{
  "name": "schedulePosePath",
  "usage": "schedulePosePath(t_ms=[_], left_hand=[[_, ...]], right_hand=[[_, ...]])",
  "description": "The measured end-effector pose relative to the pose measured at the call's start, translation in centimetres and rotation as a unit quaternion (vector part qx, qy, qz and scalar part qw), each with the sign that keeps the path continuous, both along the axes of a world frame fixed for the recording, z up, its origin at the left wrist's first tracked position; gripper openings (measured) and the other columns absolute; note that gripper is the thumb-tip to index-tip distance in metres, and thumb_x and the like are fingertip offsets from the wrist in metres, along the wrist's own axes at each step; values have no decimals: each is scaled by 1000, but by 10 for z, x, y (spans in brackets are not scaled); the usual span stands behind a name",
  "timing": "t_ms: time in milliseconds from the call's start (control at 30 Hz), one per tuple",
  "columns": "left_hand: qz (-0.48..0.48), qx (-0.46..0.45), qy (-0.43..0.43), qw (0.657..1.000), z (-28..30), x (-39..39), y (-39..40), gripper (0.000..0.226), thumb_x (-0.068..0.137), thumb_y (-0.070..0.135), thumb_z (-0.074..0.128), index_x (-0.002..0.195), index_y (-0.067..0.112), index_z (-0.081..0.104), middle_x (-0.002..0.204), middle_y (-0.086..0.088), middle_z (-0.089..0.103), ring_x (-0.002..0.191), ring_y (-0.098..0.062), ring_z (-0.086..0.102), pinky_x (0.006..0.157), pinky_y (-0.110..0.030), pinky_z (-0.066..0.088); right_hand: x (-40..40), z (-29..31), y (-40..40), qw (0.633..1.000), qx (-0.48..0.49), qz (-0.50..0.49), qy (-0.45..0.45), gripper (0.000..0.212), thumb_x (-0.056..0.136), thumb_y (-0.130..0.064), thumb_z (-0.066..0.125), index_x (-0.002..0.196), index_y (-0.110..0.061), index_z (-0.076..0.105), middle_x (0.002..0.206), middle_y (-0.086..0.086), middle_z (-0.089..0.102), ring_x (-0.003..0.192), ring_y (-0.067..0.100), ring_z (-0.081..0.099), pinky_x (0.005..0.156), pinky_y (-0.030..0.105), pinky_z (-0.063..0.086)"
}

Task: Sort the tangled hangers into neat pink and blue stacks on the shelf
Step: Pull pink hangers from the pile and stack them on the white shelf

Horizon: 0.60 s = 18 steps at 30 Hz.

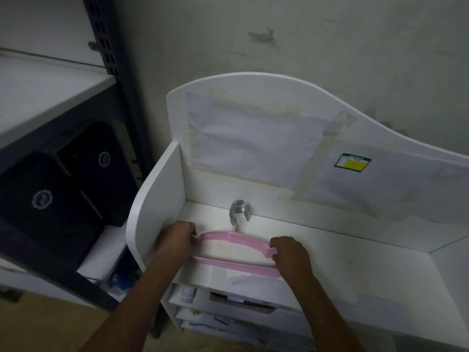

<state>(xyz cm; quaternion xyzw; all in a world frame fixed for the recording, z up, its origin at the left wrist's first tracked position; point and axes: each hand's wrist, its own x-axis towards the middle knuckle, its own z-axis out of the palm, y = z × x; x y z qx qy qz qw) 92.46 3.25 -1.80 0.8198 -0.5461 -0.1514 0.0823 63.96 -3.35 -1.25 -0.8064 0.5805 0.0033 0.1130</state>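
Pink plastic hanger stack (234,246) with metal hooks lies flat on white shelf (355,255). Left hand (177,237), right hand (289,252) grip shoulder ends. Likely light, stiff, slippery; ends suit.

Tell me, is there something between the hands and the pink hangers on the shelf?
Nothing visible. The left hand and right hand already grip the two ends of the pink hangers, which lie on the white shelf.

one head-worn view, looking forward and steeply down, close over the white shelf (330,240) (wall right behind it).
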Motion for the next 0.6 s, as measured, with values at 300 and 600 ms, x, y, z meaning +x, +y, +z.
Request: schedulePosePath(t_ms=[300,600], left_hand=[[-35,8,5,999,-3,5,-1,21,84,13,60,96,27,69,99,1,67,90,-20,65,72,-24,48],[-134,-2,-33,990,0,-11,-19,20,77,21,54,91,26,67,90,-2,67,88,-26,65,67,-30,46]], right_hand=[[0,7,-1,1000,-8,17,23,15,84,-21,61,97,-24,66,96,-2,69,90,22,68,68,25,45],[32,2,3,999,-4,48,-15,24,90,-22,57,114,-23,61,111,-3,63,106,20,60,85,30,46]])
